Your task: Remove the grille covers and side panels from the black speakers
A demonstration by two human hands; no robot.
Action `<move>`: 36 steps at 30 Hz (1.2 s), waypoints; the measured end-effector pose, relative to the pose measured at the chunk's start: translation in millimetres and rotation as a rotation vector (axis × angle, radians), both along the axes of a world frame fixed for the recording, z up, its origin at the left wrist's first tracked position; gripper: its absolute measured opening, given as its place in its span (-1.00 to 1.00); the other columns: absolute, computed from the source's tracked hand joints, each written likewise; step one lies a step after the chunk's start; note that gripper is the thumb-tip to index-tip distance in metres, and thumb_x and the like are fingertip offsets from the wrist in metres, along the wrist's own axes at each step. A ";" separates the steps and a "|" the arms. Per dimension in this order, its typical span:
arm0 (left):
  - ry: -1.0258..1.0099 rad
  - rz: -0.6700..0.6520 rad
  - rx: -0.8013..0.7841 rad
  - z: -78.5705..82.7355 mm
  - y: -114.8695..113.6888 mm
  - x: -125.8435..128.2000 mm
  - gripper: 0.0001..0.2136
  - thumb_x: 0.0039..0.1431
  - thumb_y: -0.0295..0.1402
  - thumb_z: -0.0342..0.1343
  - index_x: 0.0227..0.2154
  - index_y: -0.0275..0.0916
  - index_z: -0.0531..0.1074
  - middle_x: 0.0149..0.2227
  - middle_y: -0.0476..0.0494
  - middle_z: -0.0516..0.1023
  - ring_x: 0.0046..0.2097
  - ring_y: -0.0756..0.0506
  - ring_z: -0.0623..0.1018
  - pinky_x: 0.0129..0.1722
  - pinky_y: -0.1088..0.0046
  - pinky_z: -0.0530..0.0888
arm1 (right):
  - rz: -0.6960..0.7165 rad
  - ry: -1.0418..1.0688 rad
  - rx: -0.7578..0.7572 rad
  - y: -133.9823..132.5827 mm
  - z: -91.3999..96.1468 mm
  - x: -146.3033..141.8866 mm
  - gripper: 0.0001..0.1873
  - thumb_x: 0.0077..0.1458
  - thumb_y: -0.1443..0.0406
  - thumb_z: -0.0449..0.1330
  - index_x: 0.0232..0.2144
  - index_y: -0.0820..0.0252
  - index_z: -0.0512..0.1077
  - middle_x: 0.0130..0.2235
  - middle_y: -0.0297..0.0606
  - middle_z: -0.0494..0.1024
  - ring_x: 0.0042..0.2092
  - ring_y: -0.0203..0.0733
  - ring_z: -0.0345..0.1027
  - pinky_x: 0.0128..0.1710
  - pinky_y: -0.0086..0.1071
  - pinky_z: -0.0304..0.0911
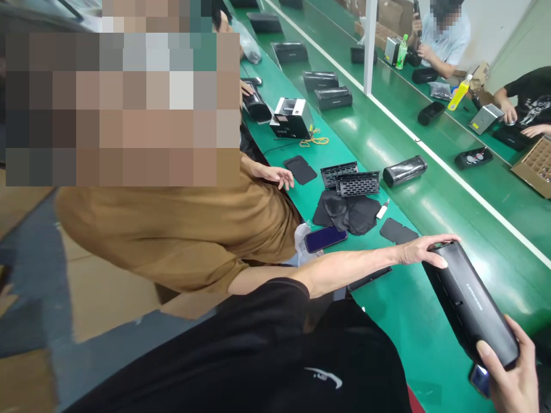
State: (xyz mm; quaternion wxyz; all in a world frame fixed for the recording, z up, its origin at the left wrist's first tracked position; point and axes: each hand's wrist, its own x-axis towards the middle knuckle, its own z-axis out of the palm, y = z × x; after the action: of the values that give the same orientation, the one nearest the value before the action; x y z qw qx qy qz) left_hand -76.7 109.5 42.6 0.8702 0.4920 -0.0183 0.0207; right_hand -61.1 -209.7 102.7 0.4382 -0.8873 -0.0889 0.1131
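Note:
I hold a long black speaker [469, 301] slantwise above the green conveyor belt [413, 327]. My left hand [424, 250] grips its far end, fingers over the top and thumb underneath. At the bottom right corner my right hand [512, 376] wraps around the near end. A small dark device [479, 380] shows just under that end.
A person in a brown shirt [181, 229] sits close on my left, one hand [279, 175] over the belt. In front of them lie black grilles [350, 179], dark cloths [348, 213], a phone [325, 238] and a wrapped speaker [404, 171]. Other workers sit across a white divider [430, 152].

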 end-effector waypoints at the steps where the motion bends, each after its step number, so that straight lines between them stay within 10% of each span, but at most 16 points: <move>1: 0.034 0.047 -0.082 -5.7 -5.3 -2.5 -0.27 -0.24 -0.27 0.47 0.13 -0.12 0.53 0.16 -0.13 0.52 0.24 -0.30 0.44 0.27 0.23 0.31 | -0.016 -0.002 0.058 -0.8 -4.0 2.4 0.08 -0.12 -0.15 0.44 0.37 0.00 0.22 0.24 -0.04 0.33 0.15 0.36 0.30 0.09 0.25 0.31; 5: 0.209 0.151 -0.575 -35.2 -46.0 -11.9 -0.39 -0.14 -0.22 0.35 0.09 -0.11 0.50 -0.04 -0.10 0.62 -0.02 -0.16 0.57 0.07 0.29 0.43 | -0.032 -0.033 0.313 21.9 -30.7 -1.5 0.07 -0.14 -0.11 0.42 0.37 -0.12 0.14 0.22 -0.09 0.39 0.20 0.32 0.29 0.09 0.25 0.33; 8: 0.291 -0.012 -0.722 -55.1 -79.0 -22.0 -0.45 -0.07 -0.11 0.27 0.03 -0.17 0.52 -0.01 -0.18 0.62 -0.05 -0.17 0.59 -0.03 0.29 0.48 | -0.027 0.001 0.255 50.1 -44.5 -8.4 0.11 -0.22 -0.13 0.47 0.30 0.13 0.23 0.11 0.02 0.49 0.17 0.35 0.32 0.19 0.27 0.23; 15: 0.252 -0.037 -0.128 -33.6 -49.7 -34.9 0.06 -0.13 -0.04 0.49 0.44 0.09 0.11 0.52 -0.29 -0.01 0.37 -0.37 0.31 0.17 0.07 0.43 | 0.150 -0.374 -0.300 29.4 -18.7 8.9 0.26 -0.29 -0.23 0.45 0.39 0.13 0.24 0.14 0.08 0.39 0.12 0.45 0.32 0.08 0.32 0.26; 19: 0.099 0.000 0.222 -16.4 -42.1 -26.6 0.03 -0.27 -0.06 0.55 0.35 -0.08 0.32 0.36 -0.29 0.28 0.37 -0.45 0.27 0.36 -0.02 0.23 | 0.410 -0.448 -0.416 21.5 -27.0 14.2 0.03 -0.08 -0.22 0.28 0.36 0.10 0.31 0.10 0.10 0.42 0.08 0.47 0.32 0.05 0.43 0.20; 26: 0.097 0.095 0.048 -22.5 -40.6 -47.6 -0.09 -0.24 -0.09 0.50 0.26 -0.15 0.37 0.11 -0.23 0.44 0.19 -0.36 0.42 0.26 0.08 0.33 | 0.106 -0.068 -0.131 -17.1 -38.6 6.1 0.42 -0.28 -0.29 0.46 0.49 0.11 0.04 0.32 0.11 0.23 0.28 0.45 0.12 0.25 0.28 0.06; 30: 0.093 0.038 -0.066 -24.1 -33.4 -51.8 -0.10 -0.23 -0.15 0.49 0.26 -0.11 0.32 0.05 -0.19 0.45 0.08 -0.29 0.47 0.17 0.13 0.39 | -0.084 0.247 0.139 -19.1 -38.8 -18.0 0.32 -0.18 -0.14 0.51 0.49 -0.05 -0.02 0.33 -0.03 0.24 0.17 0.21 0.28 0.21 0.09 0.16; 36: 0.087 -0.027 -0.024 -23.5 -26.7 -50.3 -0.13 -0.19 -0.16 0.46 0.25 -0.10 0.29 0.10 -0.19 0.38 0.10 -0.26 0.44 0.12 0.21 0.41 | -0.093 0.154 0.367 -7.3 -45.6 -29.3 0.12 -0.18 0.00 0.54 0.36 0.01 0.18 0.39 0.00 0.21 0.30 0.21 0.16 0.28 0.05 0.08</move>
State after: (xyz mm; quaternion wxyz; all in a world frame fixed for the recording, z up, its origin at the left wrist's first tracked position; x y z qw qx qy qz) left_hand -127.0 82.9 19.1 0.8761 0.4817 0.0133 -0.0123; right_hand -90.4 -217.1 57.2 0.6028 -0.7844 -0.0329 0.1423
